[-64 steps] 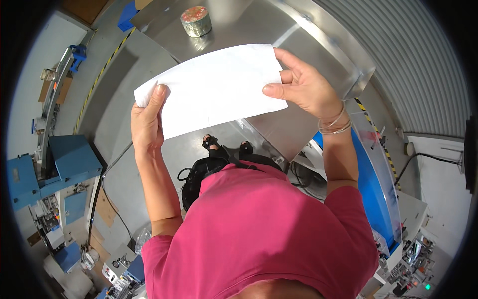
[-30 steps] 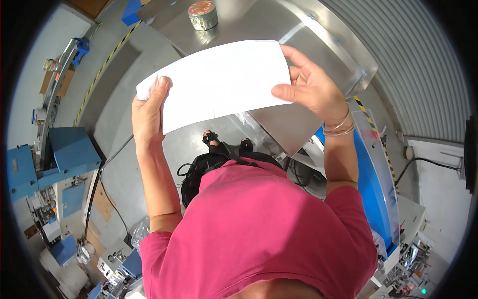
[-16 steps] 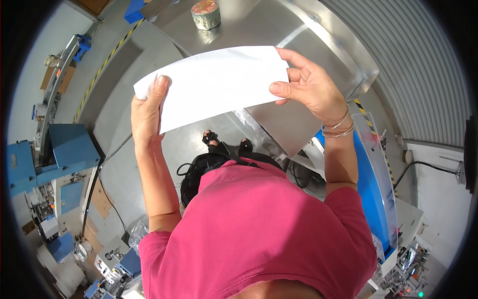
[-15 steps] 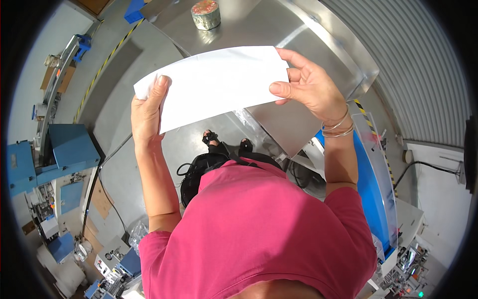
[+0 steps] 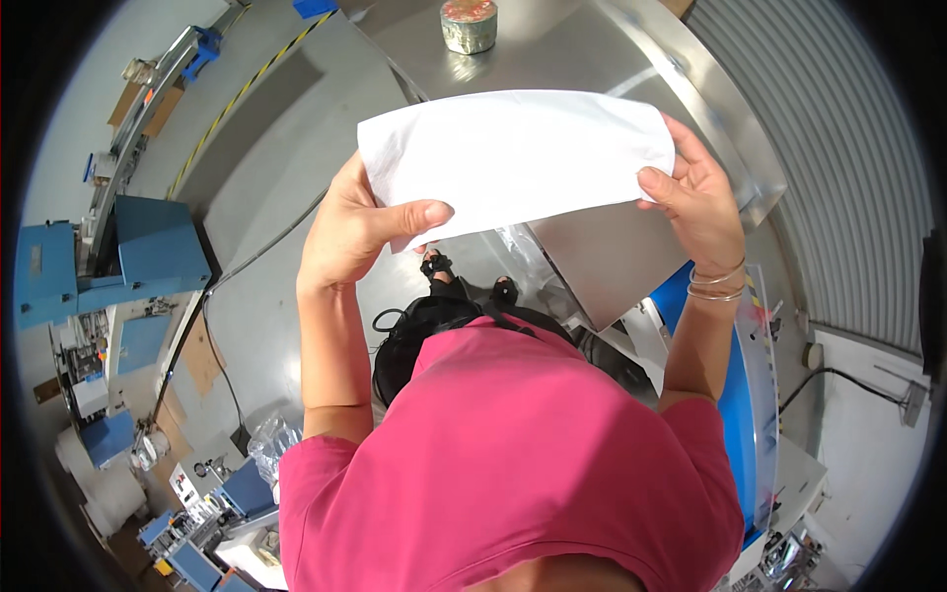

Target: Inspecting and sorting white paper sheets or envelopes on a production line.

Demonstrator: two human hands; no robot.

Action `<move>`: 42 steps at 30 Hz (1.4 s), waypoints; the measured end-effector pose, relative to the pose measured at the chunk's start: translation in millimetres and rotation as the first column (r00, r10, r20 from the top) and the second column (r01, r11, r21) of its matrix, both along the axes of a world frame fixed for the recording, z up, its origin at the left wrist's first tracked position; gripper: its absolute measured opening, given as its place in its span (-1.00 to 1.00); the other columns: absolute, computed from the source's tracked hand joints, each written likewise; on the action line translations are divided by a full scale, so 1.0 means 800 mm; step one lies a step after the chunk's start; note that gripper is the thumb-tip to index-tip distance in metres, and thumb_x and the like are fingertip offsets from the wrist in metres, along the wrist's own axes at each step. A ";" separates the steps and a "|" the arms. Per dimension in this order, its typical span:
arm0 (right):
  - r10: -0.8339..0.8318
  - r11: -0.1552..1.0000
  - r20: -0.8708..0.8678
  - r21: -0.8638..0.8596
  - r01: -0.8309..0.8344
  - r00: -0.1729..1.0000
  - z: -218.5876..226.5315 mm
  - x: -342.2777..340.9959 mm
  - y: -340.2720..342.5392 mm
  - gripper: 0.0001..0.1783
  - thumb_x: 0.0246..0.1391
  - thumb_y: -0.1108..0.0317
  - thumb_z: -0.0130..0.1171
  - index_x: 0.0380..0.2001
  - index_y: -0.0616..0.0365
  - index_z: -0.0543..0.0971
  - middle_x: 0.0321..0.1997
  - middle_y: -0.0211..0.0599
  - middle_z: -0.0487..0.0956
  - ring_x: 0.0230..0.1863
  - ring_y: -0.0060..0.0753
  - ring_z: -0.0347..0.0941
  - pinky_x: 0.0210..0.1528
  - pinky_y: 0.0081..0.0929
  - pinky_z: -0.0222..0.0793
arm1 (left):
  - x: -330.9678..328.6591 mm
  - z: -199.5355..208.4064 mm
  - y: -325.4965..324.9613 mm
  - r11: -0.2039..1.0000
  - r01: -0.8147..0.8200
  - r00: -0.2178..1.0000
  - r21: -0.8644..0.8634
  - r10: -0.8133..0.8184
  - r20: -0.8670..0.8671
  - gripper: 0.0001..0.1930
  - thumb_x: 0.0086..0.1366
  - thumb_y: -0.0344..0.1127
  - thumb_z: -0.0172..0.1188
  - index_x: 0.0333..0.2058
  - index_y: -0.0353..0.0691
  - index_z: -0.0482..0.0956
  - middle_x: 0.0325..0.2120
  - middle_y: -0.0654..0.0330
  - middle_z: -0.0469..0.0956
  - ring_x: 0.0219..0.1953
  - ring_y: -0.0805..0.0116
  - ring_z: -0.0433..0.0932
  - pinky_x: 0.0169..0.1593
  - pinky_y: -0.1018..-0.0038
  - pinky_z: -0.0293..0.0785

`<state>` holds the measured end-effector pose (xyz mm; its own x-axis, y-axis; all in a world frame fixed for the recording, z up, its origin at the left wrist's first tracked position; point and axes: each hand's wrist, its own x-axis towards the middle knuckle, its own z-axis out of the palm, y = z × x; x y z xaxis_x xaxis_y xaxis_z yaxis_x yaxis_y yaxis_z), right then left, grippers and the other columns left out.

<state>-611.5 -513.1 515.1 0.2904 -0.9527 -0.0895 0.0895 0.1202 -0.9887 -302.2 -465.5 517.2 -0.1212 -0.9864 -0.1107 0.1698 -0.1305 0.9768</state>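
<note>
A white, slightly creased paper sheet or flat bag is held up in front of me over the edge of a shiny steel table. My left hand pinches its left end, thumb on the near face. My right hand grips its right end, with thin bangles on that wrist. A squat silvery roll of tape with a red top stands on the table beyond the paper.
Blue machine housings stand at the left along a floor line of yellow and black stripes. A blue panel lies at my right side. Cables cross the grey floor, and small blue equipment clutters the lower left.
The paper has shifted right and a little down in view, and its visible face looks shorter than before. Both hands keep their hold on its ends.
</note>
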 end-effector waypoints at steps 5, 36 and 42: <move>0.009 1.000 0.033 -0.001 -0.009 0.999 -0.004 -0.005 -0.005 -0.29 -0.01 0.43 0.27 0.18 0.35 0.22 -0.18 -0.27 0.56 -0.23 -0.58 0.48 -0.25 -0.62 0.44 | -0.005 0.005 -0.003 0.999 0.007 0.997 0.043 -0.003 -0.077 -0.38 -0.08 -0.49 0.42 0.00 -0.36 0.37 -0.32 0.14 0.55 -0.41 0.42 0.54 -0.51 0.53 0.48; 0.005 0.991 0.220 -0.130 0.025 0.976 -0.073 -0.012 -0.009 -0.33 0.07 0.38 0.10 0.22 0.32 0.14 0.18 -0.15 0.35 0.16 -0.33 0.32 0.24 -0.42 0.15 | -0.004 -0.022 0.011 0.993 0.023 0.997 -0.117 -0.032 -0.073 -0.61 0.29 -0.42 0.10 0.08 -0.38 0.36 -0.24 0.24 0.57 -0.28 0.60 0.48 -0.16 0.66 0.36; -0.048 0.999 0.267 -0.006 0.052 0.963 -0.062 -0.015 -0.005 -0.26 -0.05 0.40 0.26 0.19 0.30 0.20 0.11 -0.21 0.42 0.10 -0.37 0.37 0.17 -0.42 0.24 | -0.007 -0.007 0.013 0.997 0.052 0.999 -0.056 -0.052 0.010 -0.43 0.22 -0.44 0.18 0.18 -0.37 0.20 -0.22 0.21 0.57 -0.19 0.55 0.50 -0.06 0.59 0.37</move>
